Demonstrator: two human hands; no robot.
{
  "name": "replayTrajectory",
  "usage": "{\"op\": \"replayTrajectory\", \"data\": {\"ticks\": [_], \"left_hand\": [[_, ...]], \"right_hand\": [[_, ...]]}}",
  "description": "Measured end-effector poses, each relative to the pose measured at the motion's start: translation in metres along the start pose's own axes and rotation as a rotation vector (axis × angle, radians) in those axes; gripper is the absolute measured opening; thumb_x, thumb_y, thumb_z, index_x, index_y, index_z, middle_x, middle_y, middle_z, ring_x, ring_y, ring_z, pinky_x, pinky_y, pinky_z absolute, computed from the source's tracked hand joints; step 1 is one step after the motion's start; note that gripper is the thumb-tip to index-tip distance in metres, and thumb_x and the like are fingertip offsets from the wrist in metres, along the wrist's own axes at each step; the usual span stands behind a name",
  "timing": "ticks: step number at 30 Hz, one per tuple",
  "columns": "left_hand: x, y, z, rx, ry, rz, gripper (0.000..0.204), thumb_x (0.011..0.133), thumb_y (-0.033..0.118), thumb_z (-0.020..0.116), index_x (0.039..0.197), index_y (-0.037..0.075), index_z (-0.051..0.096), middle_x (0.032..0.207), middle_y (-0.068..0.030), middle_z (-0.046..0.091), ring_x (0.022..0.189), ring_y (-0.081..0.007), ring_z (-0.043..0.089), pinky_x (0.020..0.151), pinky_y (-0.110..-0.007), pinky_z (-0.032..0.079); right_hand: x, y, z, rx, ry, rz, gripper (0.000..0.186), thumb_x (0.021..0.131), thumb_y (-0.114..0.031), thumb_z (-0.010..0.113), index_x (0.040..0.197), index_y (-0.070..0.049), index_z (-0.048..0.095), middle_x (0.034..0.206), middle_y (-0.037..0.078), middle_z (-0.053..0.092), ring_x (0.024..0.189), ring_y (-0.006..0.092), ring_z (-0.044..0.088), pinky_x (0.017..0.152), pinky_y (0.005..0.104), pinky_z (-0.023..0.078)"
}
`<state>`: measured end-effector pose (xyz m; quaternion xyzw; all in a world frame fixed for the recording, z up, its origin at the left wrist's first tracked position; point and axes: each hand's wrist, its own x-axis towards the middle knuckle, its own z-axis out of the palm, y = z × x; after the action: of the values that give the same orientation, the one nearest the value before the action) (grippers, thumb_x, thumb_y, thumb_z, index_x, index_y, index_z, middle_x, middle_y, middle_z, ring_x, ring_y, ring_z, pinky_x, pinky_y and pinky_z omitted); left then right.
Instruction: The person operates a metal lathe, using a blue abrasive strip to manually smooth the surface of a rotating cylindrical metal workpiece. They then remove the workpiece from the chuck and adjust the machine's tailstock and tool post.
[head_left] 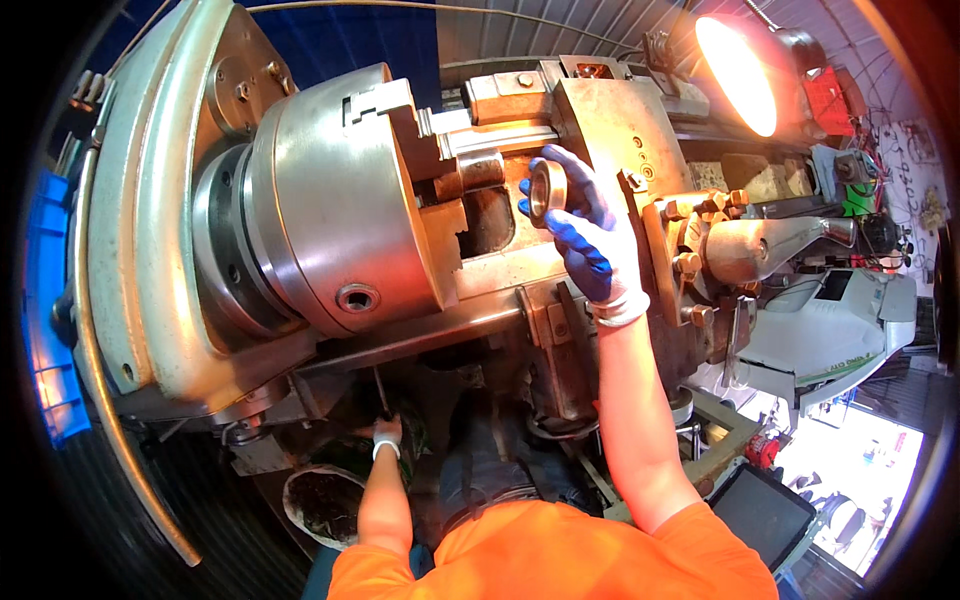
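Observation:
My right hand (pixel 594 240), in a white and blue work glove, is raised beside the lathe's carriage. Its fingers are closed around a metal ring (pixel 559 188), which it holds on edge with the bore facing the chuck. The large steel chuck (pixel 340 205) lies to the left of the ring, its stepped jaws (pixel 385 105) pointing toward my hand. Low on the left, under the machine bed, my left hand (pixel 386 432) has its fingers wrapped round a thin lever (pixel 380 388). Shadow blurs the detail of that grip.
A tool post (pixel 690 235) with several bolts stands right of my right forearm. A bright work lamp (pixel 738 75) shines at the upper right. The pale headstock (pixel 150 220) fills the left side. A bucket (pixel 325 500) sits below my left hand, and a white scooter (pixel 825 330) stands at right.

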<state>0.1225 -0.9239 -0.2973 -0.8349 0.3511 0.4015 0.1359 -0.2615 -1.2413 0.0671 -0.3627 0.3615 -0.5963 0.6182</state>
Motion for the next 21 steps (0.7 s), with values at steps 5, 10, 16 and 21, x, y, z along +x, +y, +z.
{"op": "replayTrajectory", "data": {"ticks": [5,10,16,21], "left_hand": [[-0.094,0.064,-0.087,-0.113,0.098,0.514,0.055,0.086,0.037,0.060,0.124,-0.002,0.055,0.117,-0.0281,0.059,0.109,-0.0398,0.059,0.094,-0.044,0.046],[-0.255,0.186,-0.270,-0.764,0.069,0.904,0.040,0.085,0.026,0.064,0.111,-0.004,0.064,0.088,-0.0148,0.070,0.074,-0.0162,0.067,0.068,-0.029,0.054],[-0.300,0.218,-0.379,-0.979,1.182,1.207,0.067,0.086,0.049,0.046,0.119,-0.009,0.052,0.083,-0.0184,0.065,0.067,-0.0212,0.062,0.056,-0.027,0.045],[-0.268,0.257,-0.423,-0.731,1.020,1.296,0.059,0.093,0.040,0.044,0.124,-0.009,0.053,0.088,-0.0145,0.067,0.063,-0.0157,0.061,0.053,-0.021,0.039]], "right_hand": [[0.017,0.002,0.003,-0.040,-0.041,0.005,0.067,0.076,-0.003,0.073,0.136,0.000,0.044,0.127,0.010,0.055,0.110,0.0161,0.055,0.095,0.0284,0.046],[0.028,0.004,0.006,-0.063,-0.073,0.015,0.069,0.075,-0.004,0.074,0.137,0.000,0.045,0.127,0.010,0.055,0.113,0.0164,0.054,0.096,0.0272,0.044],[0.038,0.011,0.010,-0.073,-0.159,0.013,0.064,0.079,-0.004,0.068,0.138,0.000,0.043,0.132,0.008,0.051,0.117,0.0164,0.050,0.096,0.0281,0.043],[0.042,0.005,0.003,-0.024,-0.144,0.061,0.071,0.073,-0.003,0.074,0.137,0.000,0.044,0.133,0.009,0.051,0.123,0.0186,0.047,0.102,0.0287,0.040]]}}
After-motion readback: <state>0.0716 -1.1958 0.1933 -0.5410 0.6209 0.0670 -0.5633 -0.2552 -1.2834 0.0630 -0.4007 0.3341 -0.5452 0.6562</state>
